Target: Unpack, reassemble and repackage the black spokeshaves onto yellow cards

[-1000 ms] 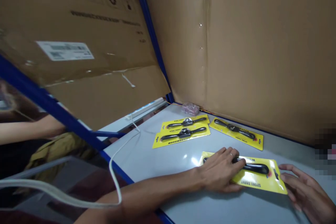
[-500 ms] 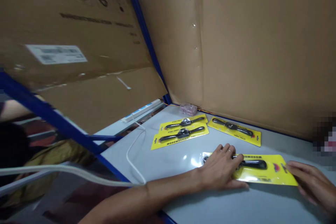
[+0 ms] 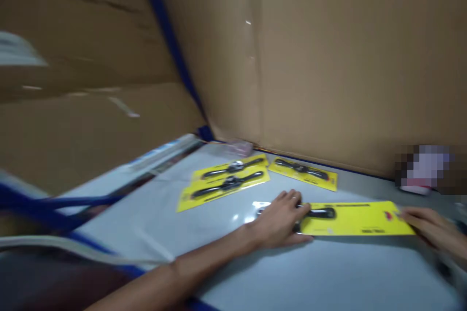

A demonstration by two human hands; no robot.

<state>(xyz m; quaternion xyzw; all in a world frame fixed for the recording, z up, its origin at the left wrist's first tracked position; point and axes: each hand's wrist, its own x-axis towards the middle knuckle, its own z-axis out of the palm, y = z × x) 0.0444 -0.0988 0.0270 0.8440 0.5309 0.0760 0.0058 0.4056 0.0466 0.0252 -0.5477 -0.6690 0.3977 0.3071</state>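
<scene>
My left hand lies over a black two-handled tool in clear plastic, fingers curled on its middle; one handle shows to the right. My right hand pinches the right end of a yellow card, which reaches left under the tool's handle. Behind, two yellow packages with black tools, a rear one and a front one, lie partly overlapped. Another yellow package lies to their right, near the cardboard wall.
The grey table meets a tall cardboard wall. A pinkish clear-wrapped bundle sits at the back corner. A white cable crosses at left, beside a blue metal frame. A blurred-out object stands at right.
The yellow card has slid right relative to the tool, with my right hand on its end. More bare yellow shows between my hands. The whole view has shifted, and surroundings appear further left.
</scene>
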